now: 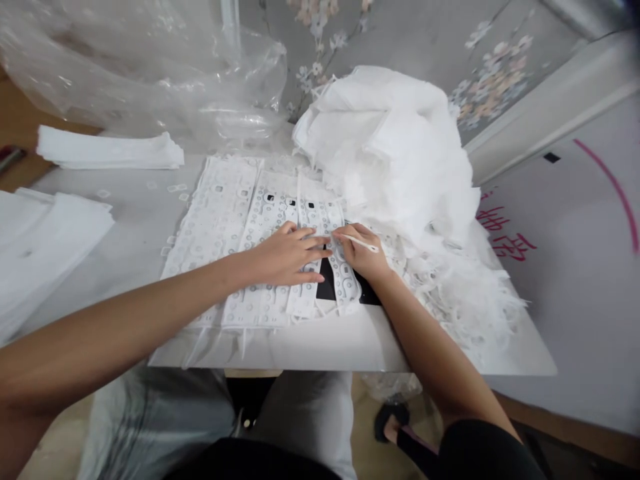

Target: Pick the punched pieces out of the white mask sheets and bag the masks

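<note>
White sheets (45,233), stacked far to the left of the black pad (326,283), close to the border of the view. Folded white bundle (110,150) beyond them, also far left of the pad and set farther back. Crumpled clear plastic bag (165,87) behind the bundle, back and left of the pad. Small pale cut-outs (175,188) strewn on the table (325,353), between bundle and pad.

Wide punched sheet (215,220), flat, left of the pad. Narrow punched strips (263,220), side by side between the wide sheet and the pad, nearest one reaching the pad's left side. Left hand (287,257) palm down across those strips, fingers spread, tips pointing right towards the pad.

White punched strip (345,293) lying over the pad, black showing on both sides. Right hand (365,257) at the pad's right, by the upper part of this strip, thumb and fingers pinching a slim white stick (360,241); tip hidden, contact with the strip impossible to tell.

Big mound of thin white sheets (395,147) behind and right of the pad. Tangled scraps (445,300) right of the pad, at the mound's foot. Pale board (580,280) with pink writing (505,233), far right of the pad.
</note>
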`<action>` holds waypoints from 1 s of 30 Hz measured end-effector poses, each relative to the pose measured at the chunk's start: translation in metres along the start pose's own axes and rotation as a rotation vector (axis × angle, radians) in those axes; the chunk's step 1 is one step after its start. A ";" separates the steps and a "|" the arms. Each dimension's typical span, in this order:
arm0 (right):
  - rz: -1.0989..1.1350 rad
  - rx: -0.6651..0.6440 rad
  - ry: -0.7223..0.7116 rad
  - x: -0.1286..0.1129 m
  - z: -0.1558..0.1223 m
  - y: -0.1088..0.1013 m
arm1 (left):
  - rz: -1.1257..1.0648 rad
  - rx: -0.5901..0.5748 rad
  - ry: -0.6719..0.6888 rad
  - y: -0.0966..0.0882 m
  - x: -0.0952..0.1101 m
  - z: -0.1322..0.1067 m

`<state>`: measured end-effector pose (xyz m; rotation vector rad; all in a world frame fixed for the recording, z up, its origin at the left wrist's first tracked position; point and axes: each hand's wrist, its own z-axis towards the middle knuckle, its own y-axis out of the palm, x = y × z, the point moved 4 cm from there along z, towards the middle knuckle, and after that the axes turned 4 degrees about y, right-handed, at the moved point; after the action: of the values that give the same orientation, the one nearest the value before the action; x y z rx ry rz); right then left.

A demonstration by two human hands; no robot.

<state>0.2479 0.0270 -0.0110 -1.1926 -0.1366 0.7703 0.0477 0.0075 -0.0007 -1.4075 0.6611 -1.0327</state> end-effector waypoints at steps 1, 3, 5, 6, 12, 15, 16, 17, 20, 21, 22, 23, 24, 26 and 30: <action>-0.015 0.002 0.012 0.001 0.001 0.000 | 0.003 -0.010 0.002 0.000 0.000 0.001; -0.051 0.013 0.077 0.006 0.004 0.000 | 0.006 -0.028 0.003 -0.001 0.000 0.002; -0.079 0.031 0.149 0.011 0.007 -0.002 | 0.003 -0.032 0.001 -0.002 0.000 0.002; -0.073 0.043 0.163 0.013 0.008 -0.003 | 0.002 -0.030 0.001 -0.003 0.001 0.002; 0.164 0.238 0.329 0.005 -0.001 -0.038 | -0.025 -0.033 0.003 -0.002 -0.002 0.000; 0.307 0.241 0.462 -0.011 -0.020 -0.054 | -0.072 -0.053 -0.014 -0.002 -0.005 0.000; 0.354 0.216 0.503 -0.017 -0.029 -0.054 | -0.083 -0.057 -0.018 -0.001 -0.006 0.000; 0.392 0.188 0.546 -0.024 -0.038 -0.052 | -0.090 -0.059 -0.021 -0.001 -0.006 0.000; 0.433 0.153 0.633 -0.039 -0.067 -0.040 | -0.094 -0.057 -0.026 -0.001 -0.007 0.000; 0.425 0.158 0.638 -0.042 -0.073 -0.037 | -0.092 -0.056 -0.026 -0.001 -0.007 0.000; 0.416 0.164 0.634 -0.044 -0.078 -0.034 | -0.091 -0.055 -0.024 0.000 -0.006 0.001; 0.411 0.166 0.626 -0.045 -0.081 -0.031 | -0.089 -0.054 -0.024 0.000 -0.006 0.001; 0.410 0.168 0.621 -0.045 -0.082 -0.030 | -0.089 -0.053 -0.024 0.000 -0.006 0.001; 0.410 0.169 0.623 -0.044 -0.082 -0.030 | -0.088 -0.052 -0.028 0.000 -0.006 0.001; 0.361 0.162 0.599 -0.042 -0.079 -0.032 | -0.089 -0.057 -0.029 -0.001 -0.005 0.000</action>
<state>0.2693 -0.0652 -0.0023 -1.2587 0.6386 0.6867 0.0456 0.0119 -0.0003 -1.5097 0.6154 -1.0685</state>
